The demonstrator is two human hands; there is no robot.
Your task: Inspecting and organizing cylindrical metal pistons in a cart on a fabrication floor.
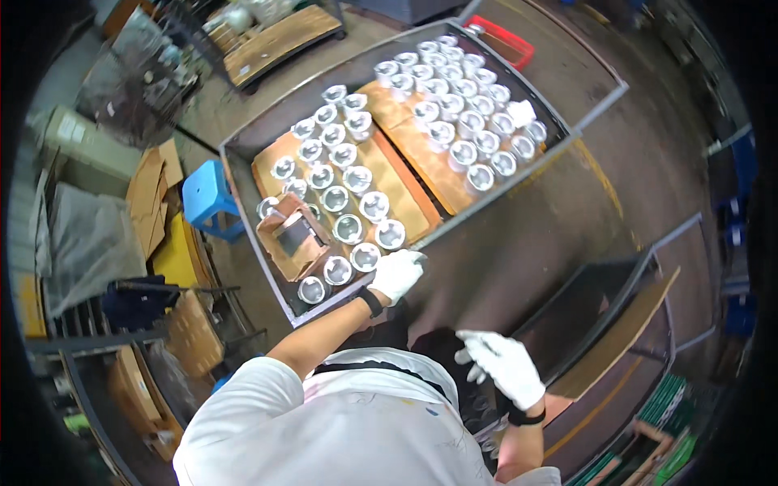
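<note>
My left hand (pixel 398 276), in a white glove, lies on the near rail of a metal cart (pixel 444 233), its fingers closed around the edge. Right beside it stand clear round cups (pixel 365 257), open side up, in rows on brown cardboard (pixel 397 188). My right hand (pixel 504 366), also gloved in white, hangs apart from the cart with its fingers stretched out and nothing in them. An open cardboard box (pixel 285 264) with a dark flat thing inside sits among the cups at the left.
More clear cups (pixel 463 152) fill the cart's far right half. A blue stool (pixel 210 194) and a standing fan (pixel 130 95) are left of it. Behind it lie a red crate (pixel 519 49) and a wooden-topped trolley (pixel 284 42). Another cart with a cardboard sheet (pixel 620 336) stands at right.
</note>
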